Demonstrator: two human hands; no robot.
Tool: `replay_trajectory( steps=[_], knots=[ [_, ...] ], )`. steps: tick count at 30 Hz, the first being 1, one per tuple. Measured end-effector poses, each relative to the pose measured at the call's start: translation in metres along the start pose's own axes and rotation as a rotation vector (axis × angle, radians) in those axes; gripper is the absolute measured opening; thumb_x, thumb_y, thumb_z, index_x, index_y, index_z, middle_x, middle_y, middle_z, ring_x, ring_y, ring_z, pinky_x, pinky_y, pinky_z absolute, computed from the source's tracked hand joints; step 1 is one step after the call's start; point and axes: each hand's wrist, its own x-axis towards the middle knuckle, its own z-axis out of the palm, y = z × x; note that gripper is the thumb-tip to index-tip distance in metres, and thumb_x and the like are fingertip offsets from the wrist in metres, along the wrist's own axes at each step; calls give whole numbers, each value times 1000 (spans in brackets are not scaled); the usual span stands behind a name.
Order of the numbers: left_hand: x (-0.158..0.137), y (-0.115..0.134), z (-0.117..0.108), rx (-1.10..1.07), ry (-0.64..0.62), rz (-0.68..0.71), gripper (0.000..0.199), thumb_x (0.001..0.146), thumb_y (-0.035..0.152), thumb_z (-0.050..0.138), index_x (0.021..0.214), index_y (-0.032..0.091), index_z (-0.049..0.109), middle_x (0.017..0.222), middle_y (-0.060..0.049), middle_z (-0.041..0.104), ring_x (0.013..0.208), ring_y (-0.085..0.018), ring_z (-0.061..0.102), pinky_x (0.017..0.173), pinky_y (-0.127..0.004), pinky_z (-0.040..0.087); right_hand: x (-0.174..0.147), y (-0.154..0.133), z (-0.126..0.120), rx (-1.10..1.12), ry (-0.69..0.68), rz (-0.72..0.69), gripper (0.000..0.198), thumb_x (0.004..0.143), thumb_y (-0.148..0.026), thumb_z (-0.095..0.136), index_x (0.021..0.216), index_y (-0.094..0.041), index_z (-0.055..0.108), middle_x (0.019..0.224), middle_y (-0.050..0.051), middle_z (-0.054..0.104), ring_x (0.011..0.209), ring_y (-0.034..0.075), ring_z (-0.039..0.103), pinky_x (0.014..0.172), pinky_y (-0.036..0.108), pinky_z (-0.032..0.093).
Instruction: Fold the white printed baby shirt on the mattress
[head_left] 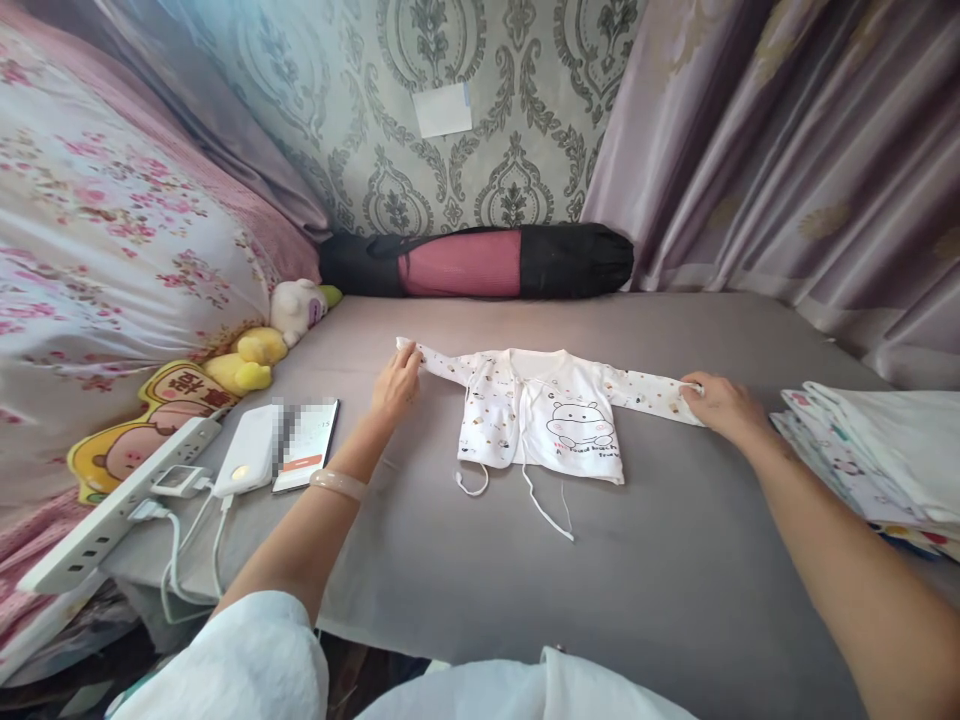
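"On the grey table [652,600], where does the small white top [540,385] lie?"

"Between the two hands, front up, sleeves drawn out to either side. The left hand [396,385] has its fingers pinching the end of the left-side sleeve [442,362]; the right hand [721,402] pinches the right-side sleeve [645,393] near its cuff."

"What makes for a good hold here?"

"An even, gentle pull, I'd say. Too hard a tug on one side could drag the body askew."

"Are the sleeves level?"

"Not quite. The right-side one slopes toward the near edge, so easing it up a little would help. I can't tell whether the left cuff is lifted."

"And the ties?"

"Worth watching. The short tie [471,491] curls by the hem and the long tie [553,524] trails on the table; either could get caught underneath. Mind the folded stack [892,450] beside the right forearm, too."
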Motion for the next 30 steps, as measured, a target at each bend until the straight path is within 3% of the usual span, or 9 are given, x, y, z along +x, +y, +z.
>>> replay_trajectory(
  steps=[7, 11, 13, 15, 17, 20, 23, 26, 30],
  knots=[
    [-15, -23, 19, 8, -217, -117, 52, 83, 7, 35, 132, 15, 51, 148, -17, 46, 133, -30, 47, 113, -50, 33, -8, -6, 11, -151, -62, 162, 36, 93, -26, 40, 116, -17, 66, 114, 17, 61, 100, 30, 59, 81, 39, 45],
    [-23, -22, 13, -87, -129, -221, 59, 83, 14, 41, 142, 13, 39, 154, -24, 31, 122, -33, 56, 101, -48, 46, -19, -16, 6, -149, 41, 145, 44, 90, -28, 46, 129, -11, 57, 128, 21, 52, 118, 32, 51, 96, 38, 42],
    [-33, -14, 2, -142, -85, -243, 58, 81, 18, 47, 139, 12, 41, 144, -24, 43, 115, -32, 59, 100, -47, 46, -34, -27, 0, -105, 67, 100, 46, 88, -29, 49, 130, -12, 55, 128, 20, 52, 116, 31, 52, 95, 38, 43],
    [-47, 0, -11, -264, -168, -223, 50, 83, 25, 51, 132, 16, 46, 122, -16, 59, 106, -27, 61, 97, -44, 48, -58, -42, -7, 22, -59, 45, 47, 88, -33, 50, 132, -16, 53, 116, 14, 59, 96, 25, 60, 86, 35, 48],
    [-63, 19, -24, -487, -392, -153, 50, 84, 39, 56, 130, 21, 47, 108, -9, 64, 97, -22, 61, 88, -39, 51, -85, -59, -12, 192, -332, -80, 56, 85, -39, 54, 137, -21, 46, 110, 8, 60, 77, 19, 61, 72, 30, 50],
    [-84, 50, -33, -686, -536, -86, 69, 76, 50, 68, 135, 25, 43, 107, -6, 62, 98, -20, 59, 82, -33, 51, -118, -82, -14, 256, -540, -255, 65, 85, -43, 57, 145, -25, 38, 114, 7, 59, 78, 17, 60, 72, 28, 50],
    [-91, 77, -30, -659, -503, -99, 70, 75, 46, 70, 135, 21, 44, 100, -5, 61, 84, -17, 57, 76, -31, 48, -133, -100, -9, 165, -424, -246, 60, 87, -39, 54, 143, -25, 40, 113, 8, 59, 86, 20, 61, 73, 29, 47],
    [-86, 94, -23, -593, -406, -243, 47, 82, 33, 59, 125, 18, 51, 85, -1, 62, 73, -15, 56, 69, -28, 45, -136, -116, -2, 104, -292, -160, 44, 90, -35, 48, 133, -24, 49, 102, 5, 64, 86, 22, 61, 70, 29, 44],
    [-78, 106, -18, -640, -353, -407, 37, 82, 21, 49, 119, 18, 55, 76, 0, 63, 68, -15, 59, 61, -25, 43, -139, -133, -1, 51, -283, -47, 34, 94, -33, 40, 123, -26, 55, 91, 4, 67, 82, 24, 63, 67, 31, 40]
  ],
)
